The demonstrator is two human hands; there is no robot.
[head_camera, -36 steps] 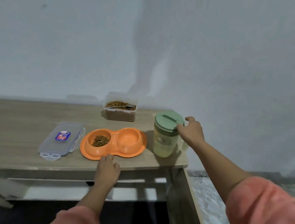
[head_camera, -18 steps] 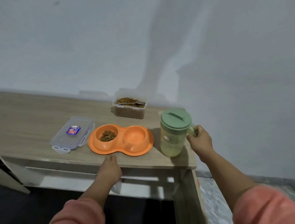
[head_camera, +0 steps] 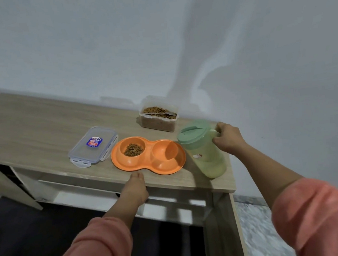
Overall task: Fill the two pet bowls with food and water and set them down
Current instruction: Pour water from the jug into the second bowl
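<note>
An orange double pet bowl sits near the table's front edge. Its left cup holds brown kibble; its right cup looks bare. A pale green water jug with a green lid leans to the left over the bowl's right end. My right hand grips the jug's handle. My left hand rests on the table's front edge, fingertips just short of the bowl's rim. A clear container of kibble with a scoop in it stands behind the bowl.
The container's clear lid with a blue label lies flat to the left of the bowl. The wooden table stands against a pale wall, and its right edge is close beside the jug. Below are a white shelf and dark floor.
My right hand went from the jug's lid to its handle and tipped the jug left toward the bowl. The left hand stayed at the table's edge.
</note>
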